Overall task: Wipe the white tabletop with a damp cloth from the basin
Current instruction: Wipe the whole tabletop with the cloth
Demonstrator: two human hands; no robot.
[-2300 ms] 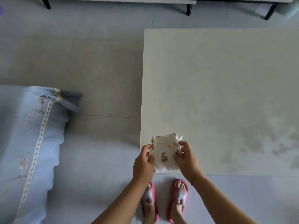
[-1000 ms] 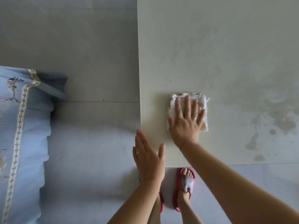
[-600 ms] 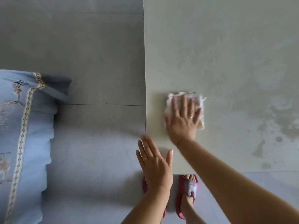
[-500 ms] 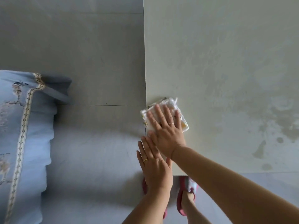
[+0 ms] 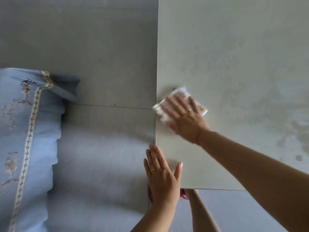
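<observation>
Mid-wipe: our right hand (image 5: 185, 118) flat, pressing cloth (image 5: 179, 93) at tabletop (image 5: 234, 56) left edge; left hand (image 5: 163, 175) open, empty, near corner. Next we probably sweep right toward smears.

I folded the cloth (image 5: 179, 104) and pressed it flat onto the tabletop (image 5: 234, 56) with my right hand (image 5: 185, 118). I then swept it leftward to the table's left edge, while my left hand (image 5: 163, 174) let go and settled at the near corner.

One head-worn camera looks steeply down, close over the tabletop (image 5: 234, 56) corner and floor (image 5: 100, 47).
</observation>
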